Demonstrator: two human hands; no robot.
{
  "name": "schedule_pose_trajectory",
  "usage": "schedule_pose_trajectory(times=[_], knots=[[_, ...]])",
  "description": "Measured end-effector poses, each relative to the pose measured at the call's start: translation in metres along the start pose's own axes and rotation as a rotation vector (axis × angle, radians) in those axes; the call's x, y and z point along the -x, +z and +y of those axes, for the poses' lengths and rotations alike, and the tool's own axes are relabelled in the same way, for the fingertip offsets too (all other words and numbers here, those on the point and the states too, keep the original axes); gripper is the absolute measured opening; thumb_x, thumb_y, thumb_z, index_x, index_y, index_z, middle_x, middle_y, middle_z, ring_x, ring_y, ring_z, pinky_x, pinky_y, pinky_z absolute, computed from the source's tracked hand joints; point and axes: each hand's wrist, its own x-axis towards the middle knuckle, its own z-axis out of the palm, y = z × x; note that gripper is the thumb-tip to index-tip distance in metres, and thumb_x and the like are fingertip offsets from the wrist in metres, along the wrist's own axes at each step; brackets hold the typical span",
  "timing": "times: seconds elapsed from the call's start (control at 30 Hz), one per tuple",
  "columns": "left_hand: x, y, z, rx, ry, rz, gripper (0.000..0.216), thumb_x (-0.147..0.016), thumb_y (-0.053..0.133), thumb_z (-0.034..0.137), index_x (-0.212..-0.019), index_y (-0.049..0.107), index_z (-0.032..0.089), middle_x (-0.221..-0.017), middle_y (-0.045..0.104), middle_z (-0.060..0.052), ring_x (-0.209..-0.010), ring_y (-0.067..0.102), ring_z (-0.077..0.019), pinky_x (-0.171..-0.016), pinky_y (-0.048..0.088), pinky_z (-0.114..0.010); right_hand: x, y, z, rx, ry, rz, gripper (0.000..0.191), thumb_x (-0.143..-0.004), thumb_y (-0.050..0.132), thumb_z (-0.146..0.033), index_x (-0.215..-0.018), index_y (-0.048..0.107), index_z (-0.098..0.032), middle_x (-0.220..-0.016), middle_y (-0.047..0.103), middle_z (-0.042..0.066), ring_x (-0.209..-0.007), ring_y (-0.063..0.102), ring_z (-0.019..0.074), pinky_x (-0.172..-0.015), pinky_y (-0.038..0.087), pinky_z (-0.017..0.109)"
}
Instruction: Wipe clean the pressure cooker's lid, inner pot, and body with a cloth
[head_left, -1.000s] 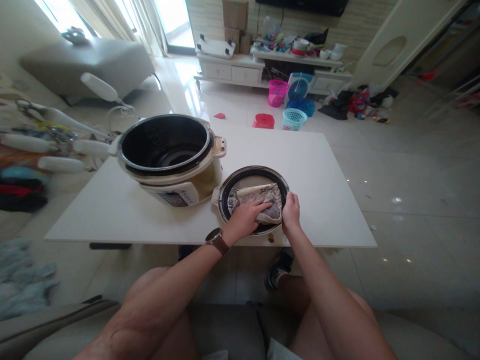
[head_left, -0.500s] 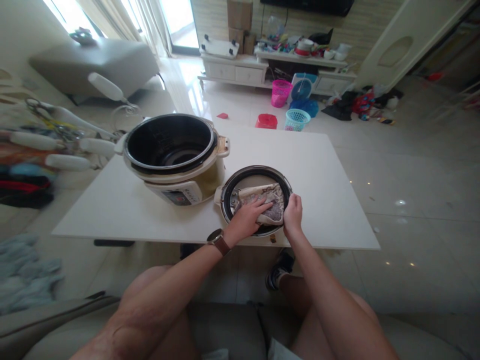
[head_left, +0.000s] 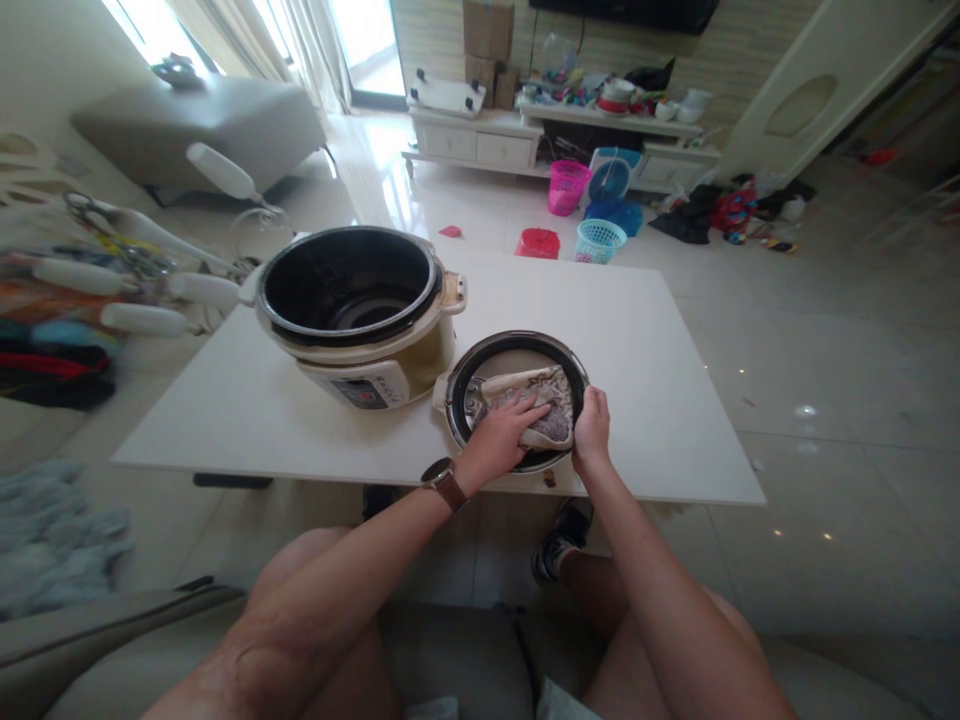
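My left hand [head_left: 504,432], with a brown-strapped watch at its wrist, lies flat with fingers stretched over a folded patterned cloth [head_left: 553,420]. The cloth rests inside the upturned round lid [head_left: 517,343] of an electric pressure cooker, against its pale inner face and dark sealing ring. Closed around the lid's right rim is my right hand [head_left: 591,430]; its fingertips are partly hidden. Left of the lid stands the white and gold pressure cooker [head_left: 416,355], uncovered, its dark inside facing up and its control panel toward me.
Both cooker and lid are on a white table [head_left: 637,340], the lid close to the front edge. White-handled rack arms [head_left: 221,172] reach in from the left. Beyond the table are a pink basket [head_left: 568,188], a light blue basket [head_left: 600,240] and a red stool-like object [head_left: 538,242].
The whole scene sits slightly farther right as the camera has turned a little. My left hand stays on the cloth and my right hand on the lid's rim.
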Motion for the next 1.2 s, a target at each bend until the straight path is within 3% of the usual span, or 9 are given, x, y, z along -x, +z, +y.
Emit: schedule_pose_trajectory(times=[0.73, 0.83, 0.93, 1.07, 1.2], knots=[[0.001, -0.004, 0.0, -0.105, 0.011, -0.018, 0.091, -0.076, 0.054, -0.004, -0.161, 0.052, 0.029, -0.173, 0.043, -0.007, -0.163, 0.033, -0.0354, -0.13, 0.03, -0.067, 0.002, 0.001, -0.003, -0.051, 0.013, -0.004, 0.044, -0.089, 0.054, -0.066, -0.098, 0.064, -0.025, -0.102, 0.068, 0.001, -0.104, 0.06, 0.0227, -0.099, 0.047, 0.038], [-0.002, -0.012, -0.005, -0.192, -0.02, 0.03, 0.084, -0.082, 0.053, -0.004, -0.158, 0.055, 0.03, -0.171, 0.046, -0.007, -0.162, 0.036, -0.0356, -0.129, 0.028, -0.07, 0.002, 0.001, -0.005, -0.057, 0.021, -0.003, 0.045, -0.088, 0.054, -0.066, -0.098, 0.064, -0.024, -0.102, 0.067, 0.001, -0.103, 0.06, 0.0227, -0.099, 0.047, 0.039], [-0.009, -0.022, -0.012, -0.238, -0.136, 0.132, 0.077, -0.085, 0.049, -0.004, -0.155, 0.058, 0.026, -0.169, 0.049, -0.01, -0.158, 0.042, -0.0352, -0.128, 0.034, -0.065, 0.002, 0.001, -0.007, -0.051, 0.031, -0.004, 0.045, -0.087, 0.054, -0.066, -0.1, 0.065, -0.024, -0.102, 0.068, 0.001, -0.102, 0.059, 0.0229, -0.097, 0.047, 0.038], [-0.019, -0.026, -0.014, -0.18, -0.264, 0.224, 0.074, -0.086, 0.047, -0.003, -0.155, 0.058, 0.022, -0.168, 0.05, -0.013, -0.151, 0.052, -0.0343, -0.12, 0.049, -0.055, 0.002, 0.001, -0.007, -0.04, 0.035, -0.011, 0.047, -0.086, 0.054, -0.067, -0.101, 0.066, -0.024, -0.103, 0.069, 0.002, -0.105, 0.06, 0.0229, -0.098, 0.046, 0.038], [-0.031, -0.021, -0.01, -0.067, -0.285, 0.298, 0.077, -0.083, 0.052, -0.002, -0.156, 0.057, 0.022, -0.162, 0.057, -0.01, -0.147, 0.057, -0.0314, -0.121, 0.051, -0.049, 0.003, 0.0, -0.004, -0.033, 0.018, -0.011, 0.046, -0.088, 0.053, -0.067, -0.1, 0.066, -0.024, -0.103, 0.07, 0.001, -0.106, 0.06, 0.0227, -0.1, 0.046, 0.038]])
